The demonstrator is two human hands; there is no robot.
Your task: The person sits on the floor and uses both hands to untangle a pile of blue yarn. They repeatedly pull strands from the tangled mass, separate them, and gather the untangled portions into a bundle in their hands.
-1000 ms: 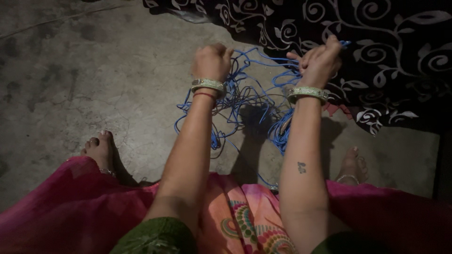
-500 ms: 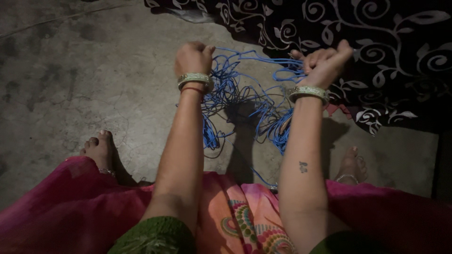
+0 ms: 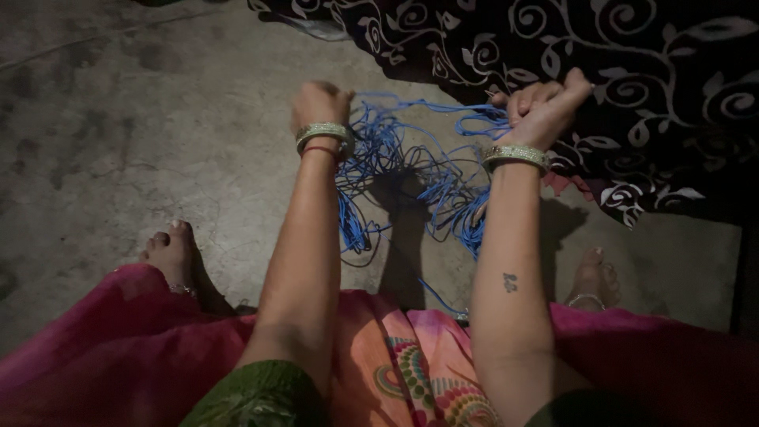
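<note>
**Blue cord tangle, both fists in it**

Blue cord [image 3: 411, 170] all over the place here, a loose messy tangle hanging between the two hands and trailing down over the concrete floor [image 3: 142, 142], with one strand running back toward the lap. Left hand [image 3: 319, 103] is curled into a fist with strands coming out of it on the inner side; it's a bit blurred, so I can't tell exactly how the fingers sit on the cord. Right hand [image 3: 544, 104] is also closed, fingers pressed together around a bunch of strands, thumb sticking up. Both hands are held up at about the same height, well apart, with cord stretched across between them.

Each wrist has a wide bangle [image 3: 322, 133], and the left one also has a thin red thread. Dark cloth with pale swirls [image 3: 632, 71] lies just behind the right hand. Pink and orange patterned fabric [image 3: 411, 364] covers the lap, and a bare foot [image 3: 170, 249] pokes out on each side.
</note>
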